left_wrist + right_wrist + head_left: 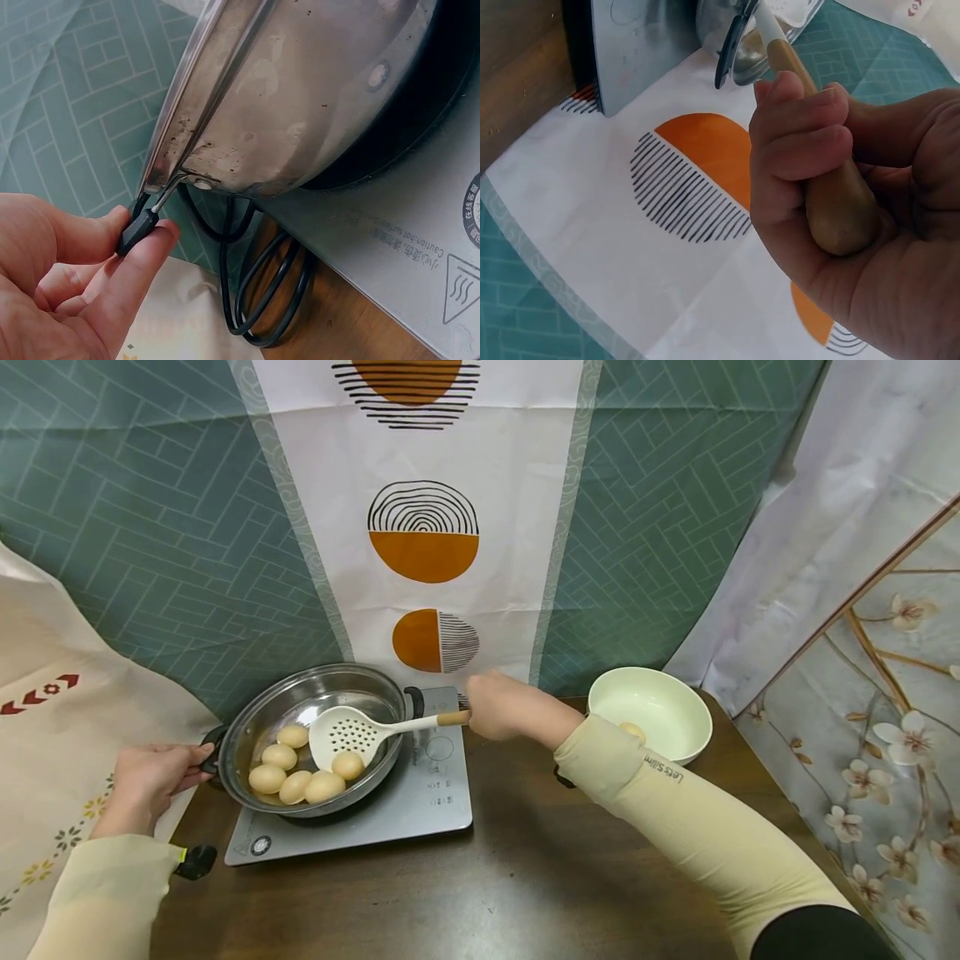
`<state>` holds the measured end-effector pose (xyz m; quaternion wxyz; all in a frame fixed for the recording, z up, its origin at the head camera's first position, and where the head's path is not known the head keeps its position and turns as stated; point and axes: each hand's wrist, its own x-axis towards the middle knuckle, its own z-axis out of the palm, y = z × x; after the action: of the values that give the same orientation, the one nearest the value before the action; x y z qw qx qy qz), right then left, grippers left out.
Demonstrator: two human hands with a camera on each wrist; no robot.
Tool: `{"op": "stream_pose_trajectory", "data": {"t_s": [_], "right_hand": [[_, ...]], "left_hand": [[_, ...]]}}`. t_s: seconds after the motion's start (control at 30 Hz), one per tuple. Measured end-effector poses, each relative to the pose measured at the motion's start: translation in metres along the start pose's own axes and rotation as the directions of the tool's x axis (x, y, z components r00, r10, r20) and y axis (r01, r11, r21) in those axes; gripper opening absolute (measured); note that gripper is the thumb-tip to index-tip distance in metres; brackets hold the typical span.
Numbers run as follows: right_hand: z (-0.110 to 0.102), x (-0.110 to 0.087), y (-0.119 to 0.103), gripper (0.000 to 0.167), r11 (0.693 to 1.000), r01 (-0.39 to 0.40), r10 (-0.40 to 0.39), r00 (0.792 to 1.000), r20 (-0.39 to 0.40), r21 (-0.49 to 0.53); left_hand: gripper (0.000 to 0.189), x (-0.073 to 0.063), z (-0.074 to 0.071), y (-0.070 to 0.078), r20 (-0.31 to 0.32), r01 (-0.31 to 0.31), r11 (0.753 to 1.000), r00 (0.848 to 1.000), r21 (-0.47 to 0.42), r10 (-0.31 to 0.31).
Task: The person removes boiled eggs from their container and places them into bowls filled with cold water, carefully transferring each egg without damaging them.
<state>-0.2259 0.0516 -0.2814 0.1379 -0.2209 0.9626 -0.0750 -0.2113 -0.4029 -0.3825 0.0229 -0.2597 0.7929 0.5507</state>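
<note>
At the left, a steel pan (390, 760) with black side handles sits on a flat grey induction cooker (420, 814). My left hand (153, 775) pinches the pan's left handle (138, 231) between thumb and fingers. Several light brown eggs (295, 787) lie in the pan's near left part. My right hand (504, 706) grips the wooden handle (841, 210) of a white slotted skimmer (337, 731), fingers wrapped round it. The skimmer's perforated head is inside the pan, and one egg (347, 765) overlaps its near edge in the head view.
A pale green bowl (667, 710) stands at the back right with an egg (632, 731) in it, partly behind my right forearm. A black cord (281, 300) loops beside the cooker. A patterned curtain (502, 568) hangs along the back of the wooden table (480, 893).
</note>
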Motion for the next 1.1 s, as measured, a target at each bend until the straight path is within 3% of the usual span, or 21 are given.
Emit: {"op": "stream_pose_trajectory", "data": {"t_s": [0.23, 0.77, 1.1], "right_hand": [[0.002, 0.002, 0.007, 0.020, 0.992, -0.029, 0.022, 0.998, 0.055, 0.120], [0.005, 0.003, 0.019, 0.030, 0.974, -0.033, 0.017, 0.997, 0.075, 0.223], [0.006, 0.001, 0.033, 0.029, 0.942, -0.041, 0.013, 0.996, 0.088, 0.334]], "left_hand": [[0.024, 0.000, 0.000, -0.001, -0.002, 0.005, 1.000, 1.000, 0.000, -0.005], [0.027, 0.000, 0.001, -0.001, 0.004, 0.009, 1.000, 1.000, -0.025, -0.009], [0.025, 0.001, -0.001, -0.002, 0.021, 0.019, 0.999, 1.000, -0.041, -0.018]]}}
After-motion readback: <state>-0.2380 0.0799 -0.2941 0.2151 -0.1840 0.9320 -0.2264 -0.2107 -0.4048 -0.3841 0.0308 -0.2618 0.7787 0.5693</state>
